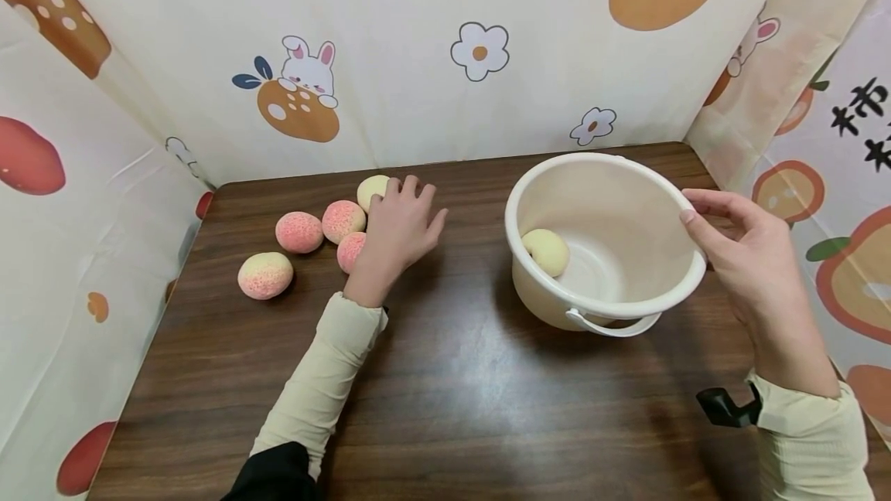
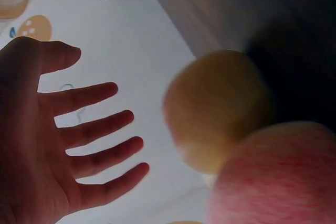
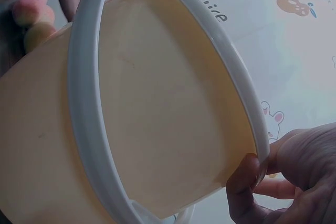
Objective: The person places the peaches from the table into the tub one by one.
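Bucket (image 1: 626,211) pinched at rim by right hand (image 1: 752,261); yellow peach (image 1: 550,251) seen inside, left of that hand. Left hand (image 1: 402,224) spread, nothing gripped; pink peaches (image 1: 299,232) seen left of it.

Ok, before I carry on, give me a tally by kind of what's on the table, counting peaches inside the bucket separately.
Peaches visible directly on the table: 5
Peach visible inside the bucket: 1
Bucket: 1
Total: 7
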`<act>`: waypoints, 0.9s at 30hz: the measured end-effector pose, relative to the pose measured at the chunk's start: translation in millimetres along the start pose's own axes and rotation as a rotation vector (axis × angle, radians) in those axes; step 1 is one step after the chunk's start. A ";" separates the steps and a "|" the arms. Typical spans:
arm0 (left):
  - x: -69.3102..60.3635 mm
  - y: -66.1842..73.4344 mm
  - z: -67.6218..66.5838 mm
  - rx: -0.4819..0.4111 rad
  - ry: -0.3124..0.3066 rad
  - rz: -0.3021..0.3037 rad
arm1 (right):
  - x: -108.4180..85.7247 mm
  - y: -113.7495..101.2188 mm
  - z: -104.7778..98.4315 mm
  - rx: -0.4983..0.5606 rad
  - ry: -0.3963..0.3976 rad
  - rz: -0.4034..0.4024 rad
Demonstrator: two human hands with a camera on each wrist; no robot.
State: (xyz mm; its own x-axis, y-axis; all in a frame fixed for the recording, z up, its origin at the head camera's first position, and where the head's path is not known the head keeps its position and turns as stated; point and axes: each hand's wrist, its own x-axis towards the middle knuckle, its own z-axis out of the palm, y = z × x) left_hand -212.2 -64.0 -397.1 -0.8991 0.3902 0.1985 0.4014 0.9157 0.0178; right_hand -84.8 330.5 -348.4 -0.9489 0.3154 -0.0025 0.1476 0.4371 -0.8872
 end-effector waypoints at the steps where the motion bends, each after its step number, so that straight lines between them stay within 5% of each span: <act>1: -1.3 -1.9 3.0 0.001 -0.011 -0.013 | 0.0 0.0 0.0 -0.001 0.001 0.001; 13: -9.6 -20.5 25.7 -0.020 -0.103 -0.094 | -0.5 -0.3 0.6 -0.001 0.003 -0.005; 27: -10.6 -20.9 29.0 -0.014 -0.134 -0.075 | -0.5 -0.5 1.2 -0.024 0.004 0.006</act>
State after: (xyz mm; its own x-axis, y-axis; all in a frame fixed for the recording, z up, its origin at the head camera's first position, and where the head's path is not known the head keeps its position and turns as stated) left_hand -216.1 -84.5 -428.0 -0.9416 0.3308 0.0637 0.3337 0.9418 0.0416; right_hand -84.7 329.2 -348.5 -0.9469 0.3214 -0.0056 0.1598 0.4555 -0.8758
